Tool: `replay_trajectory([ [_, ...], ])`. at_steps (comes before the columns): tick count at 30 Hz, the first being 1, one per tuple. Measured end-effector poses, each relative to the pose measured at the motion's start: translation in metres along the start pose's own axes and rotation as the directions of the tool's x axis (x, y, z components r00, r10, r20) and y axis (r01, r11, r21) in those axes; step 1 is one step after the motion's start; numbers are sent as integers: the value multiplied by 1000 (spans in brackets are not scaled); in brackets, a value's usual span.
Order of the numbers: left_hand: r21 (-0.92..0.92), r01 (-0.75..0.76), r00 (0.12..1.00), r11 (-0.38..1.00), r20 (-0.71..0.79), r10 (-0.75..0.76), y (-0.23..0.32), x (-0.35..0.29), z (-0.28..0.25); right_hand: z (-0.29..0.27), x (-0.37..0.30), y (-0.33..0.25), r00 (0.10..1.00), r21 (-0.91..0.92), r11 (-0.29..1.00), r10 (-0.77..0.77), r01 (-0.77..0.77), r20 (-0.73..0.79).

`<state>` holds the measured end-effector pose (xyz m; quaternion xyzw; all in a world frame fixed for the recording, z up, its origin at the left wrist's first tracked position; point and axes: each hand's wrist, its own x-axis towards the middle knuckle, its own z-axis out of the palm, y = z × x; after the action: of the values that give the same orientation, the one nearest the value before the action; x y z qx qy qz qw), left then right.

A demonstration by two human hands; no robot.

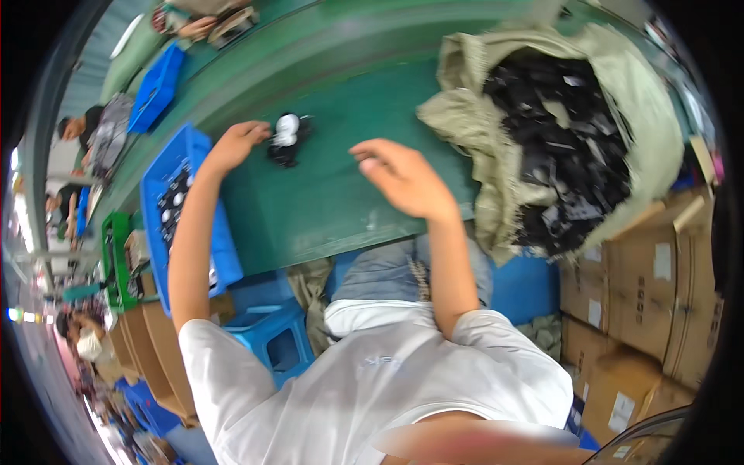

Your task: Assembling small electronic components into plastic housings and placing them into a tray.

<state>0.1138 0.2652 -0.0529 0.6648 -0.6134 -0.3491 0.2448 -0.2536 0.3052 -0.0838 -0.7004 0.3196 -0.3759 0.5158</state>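
Observation:
On the green work table (333,205) lies a small black item with a white rounded part (287,133); its kind is too blurred to make out. My left hand (239,146) is just left of it, fingers stretched out and their tips at its edge; whether they touch cannot be told. To the right, my right hand (404,177) hovers over the table with fingers apart and nothing in them. A blue bin (225,244) beside my left forearm holds several black pieces with white parts. At the right, a pale green woven sack (484,167) gapes over a heap of black pieces (558,139).
Cardboard boxes (639,283) are stacked at the right below the sack. A blue stool (271,333) stands under the table's near left side. Another blue bin (157,89) is at the far left, near other people at work. A green crate (118,260) lies farther left.

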Motion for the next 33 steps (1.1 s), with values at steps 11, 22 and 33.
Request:
replay_trajectory([
  [11, 71, -4, 974, 997, 227, -13, 8, 13, 15, -118, -34, -41, 792, -529, 809, -139, -255, -594],
  [22, -583, -143, 990, 800, -87, 113, 11, 16, 44, -209, 34, 5, 751, -731, 177, 95, -658, -653],
  [33, -889, -416, 858, -194, -454, 242, 156, -5, 163, -153, 7, -7, 673, 383, 874, 91, 299, -734],
])
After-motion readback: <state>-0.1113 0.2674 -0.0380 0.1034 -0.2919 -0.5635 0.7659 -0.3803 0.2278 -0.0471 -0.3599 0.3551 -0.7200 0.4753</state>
